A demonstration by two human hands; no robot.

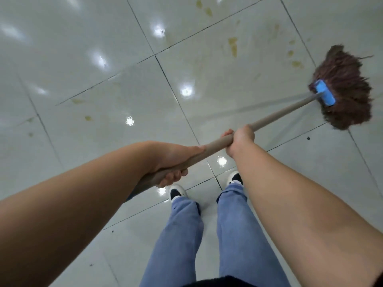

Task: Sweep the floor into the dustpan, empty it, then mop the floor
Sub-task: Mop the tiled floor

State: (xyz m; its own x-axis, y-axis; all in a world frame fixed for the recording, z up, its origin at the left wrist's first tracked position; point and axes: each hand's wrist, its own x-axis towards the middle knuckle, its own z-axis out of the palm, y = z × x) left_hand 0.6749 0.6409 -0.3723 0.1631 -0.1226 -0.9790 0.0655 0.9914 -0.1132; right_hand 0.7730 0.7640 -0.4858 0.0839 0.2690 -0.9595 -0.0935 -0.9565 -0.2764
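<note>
Hands both hold the mop handle (275, 116), a pale tan pole running from lower left up to the right; the left hand (172, 160) grips it nearer the person, fingers curled under the pole and thumb lying along its top; the right hand (240, 139) grips it further along, fingers wrapped fully round it. Bare forearms reach in from both lower corners. At the far end of the pole a blue clamp (324, 95) holds the mop head (346, 88), a spread of dark reddish-brown strands lying on the floor (83, 48) at the right of the view. Glossy pale tiles with dark grout lines reflect ceiling lights; yellowish stains (233, 46) mark the tiles ahead, left of the mop head, with fainter ones further left. Below stand legs in blue jeans (234, 230) and white shoes (177, 192) with dark insteps.
</note>
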